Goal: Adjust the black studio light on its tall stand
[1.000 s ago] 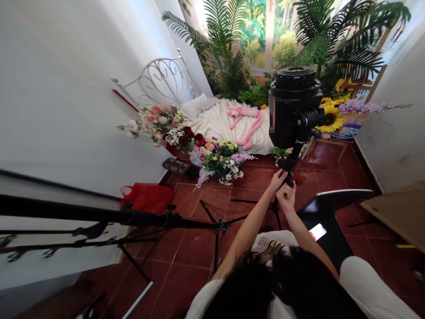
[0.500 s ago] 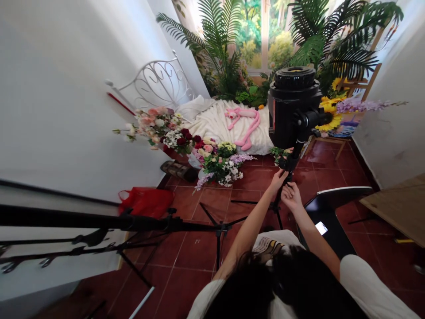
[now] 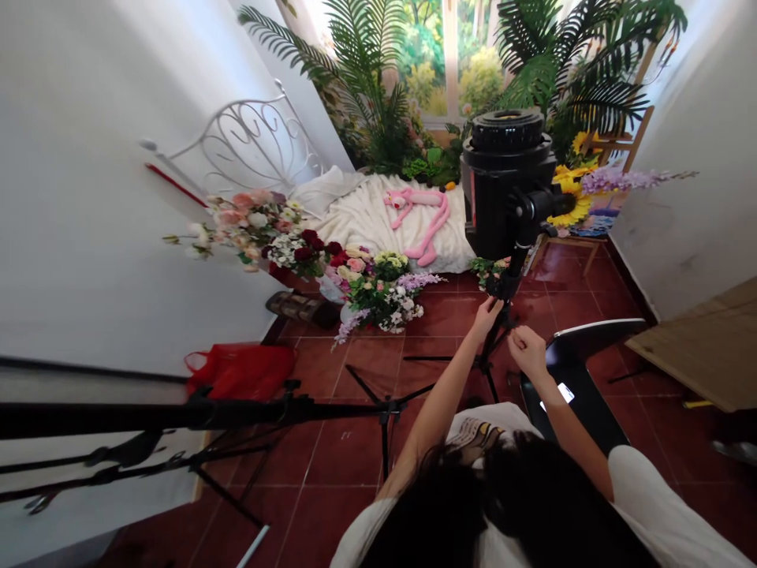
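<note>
A black studio light (image 3: 502, 189) stands upright on a black stand (image 3: 495, 335). My left hand (image 3: 488, 314) is closed round the upper pole of the stand, just below the light. To the right of the pole, my right hand (image 3: 528, 351) is closed near the stand, its fingers curled. Whatever its fingers may hold is too small to make out.
Another black stand (image 3: 236, 412) crosses from the left, its legs near mine. Bouquets (image 3: 378, 292) stand before a bed with a pink plush toy (image 3: 417, 217). On the right are a black chair (image 3: 597, 398) with a phone (image 3: 557, 397) and a brown board (image 3: 703, 343).
My right hand has moved slightly right, away from the pole, and its fingers are more curled. My left hand remains on the pole. The whole view has shifted a little.
</note>
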Available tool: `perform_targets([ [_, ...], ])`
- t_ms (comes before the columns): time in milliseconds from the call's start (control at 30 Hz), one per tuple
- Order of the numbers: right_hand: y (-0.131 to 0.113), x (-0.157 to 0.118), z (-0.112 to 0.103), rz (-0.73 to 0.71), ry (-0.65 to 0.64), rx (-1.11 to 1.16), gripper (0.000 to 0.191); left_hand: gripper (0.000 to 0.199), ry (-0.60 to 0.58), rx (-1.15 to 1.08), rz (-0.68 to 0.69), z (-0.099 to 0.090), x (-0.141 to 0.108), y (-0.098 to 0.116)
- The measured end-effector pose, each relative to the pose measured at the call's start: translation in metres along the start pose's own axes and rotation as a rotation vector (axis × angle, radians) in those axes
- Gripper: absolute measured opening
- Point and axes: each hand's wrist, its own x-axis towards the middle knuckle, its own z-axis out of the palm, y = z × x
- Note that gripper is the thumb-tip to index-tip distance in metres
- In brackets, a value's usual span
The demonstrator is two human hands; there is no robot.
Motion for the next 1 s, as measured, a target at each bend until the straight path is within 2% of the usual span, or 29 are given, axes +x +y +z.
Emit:
perform_targets([
  [67,-0.005,0.006,-0.005,0.02,0.092,0.04,0.041,0.054,-0.007,0.03,0.019,-0.001,0.0,-0.001],
  [200,-0.013,0.034,-0.009,0.093,0.222,0.194,0.025,0.053,-0.015,0.031,0.03,-0.006,0.004,-0.011],
  [267,-0.018,0.05,-0.006,0.109,0.256,0.276,0.045,0.053,-0.004,0.025,0.052,-0.01,0.009,-0.019],
  [367,-0.026,0.07,0.004,0.104,0.236,0.399,0.076,0.056,-0.003,0.003,0.075,-0.016,0.017,-0.032],
  [433,-0.03,0.082,0.011,0.108,0.183,0.46,0.089,0.057,-0.004,-0.018,0.073,-0.017,0.02,-0.036],
  [500,-0.031,0.091,0.016,0.125,0.102,0.493,0.093,0.056,0.007,-0.033,0.065,-0.016,0.02,-0.036],
  [633,-0.029,0.107,0.016,0.154,-0.068,0.509,0.083,0.051,0.034,-0.037,0.041,-0.012,0.013,-0.026],
  [733,-0.025,0.114,0.015,0.18,-0.094,0.501,0.074,0.049,0.045,-0.033,0.025,-0.011,0.01,-0.021],
  [867,-0.024,0.114,0.025,0.237,-0.01,0.492,0.064,0.045,0.064,-0.04,0.028,-0.011,0.01,-0.022],
  [1000,-0.032,0.113,0.041,0.26,0.191,0.437,0.059,0.038,0.104,-0.029,0.003,-0.01,0.012,-0.023],
])
